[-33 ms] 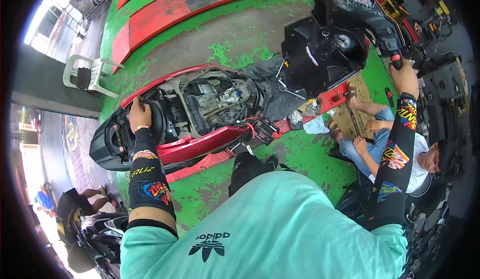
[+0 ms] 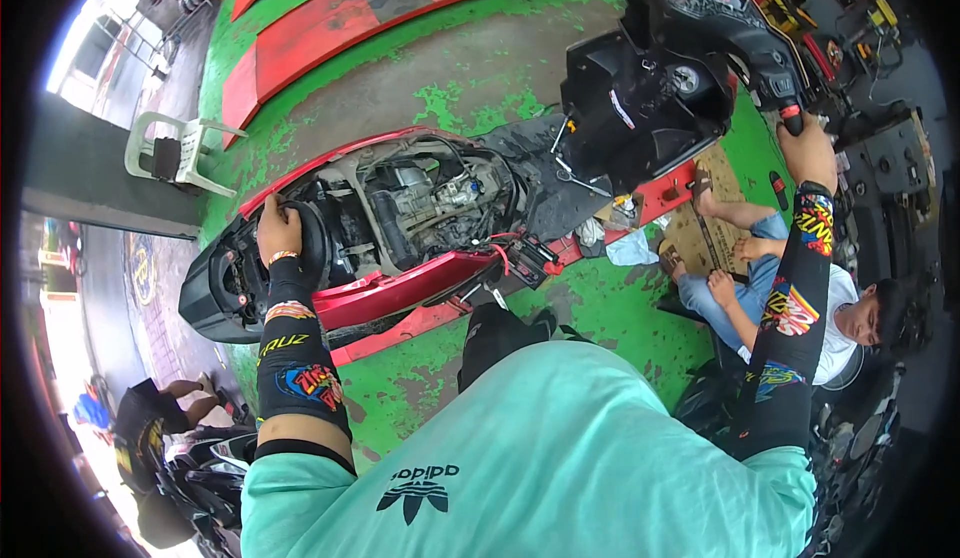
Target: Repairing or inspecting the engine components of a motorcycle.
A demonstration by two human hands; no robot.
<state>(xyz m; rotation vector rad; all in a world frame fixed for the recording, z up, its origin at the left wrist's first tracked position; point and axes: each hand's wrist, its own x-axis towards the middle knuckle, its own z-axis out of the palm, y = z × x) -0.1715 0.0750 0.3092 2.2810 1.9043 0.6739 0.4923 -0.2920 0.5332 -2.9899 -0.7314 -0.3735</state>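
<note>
A red and black scooter (image 2: pixel 400 283) stands before me with its seat off, so the engine (image 2: pixel 445 198) and frame are exposed. At its tail, my left hand (image 2: pixel 279 232) grips the inner edge of the rear body, thumb and fingers closed; the fingertips are partly hidden. My right hand (image 2: pixel 808 148) is wrapped round the end of the handlebar grip (image 2: pixel 791 116), which is black with a red band. Between my hands are the black front inner panel (image 2: pixel 640 108) and the dark floorboard (image 2: pixel 545 173). A small metal tool (image 2: pixel 580 180) lies by that panel's lower edge.
A co-worker (image 2: pixel 770 278) sits low on the right, legs toward the scooter. Red ramps (image 2: pixel 340 23) lie beyond it, and a white plastic chair (image 2: pixel 185 153) stands far left. Red cables (image 2: pixel 502 248) hang at the near side. Another person (image 2: pixel 145 428) is at lower left.
</note>
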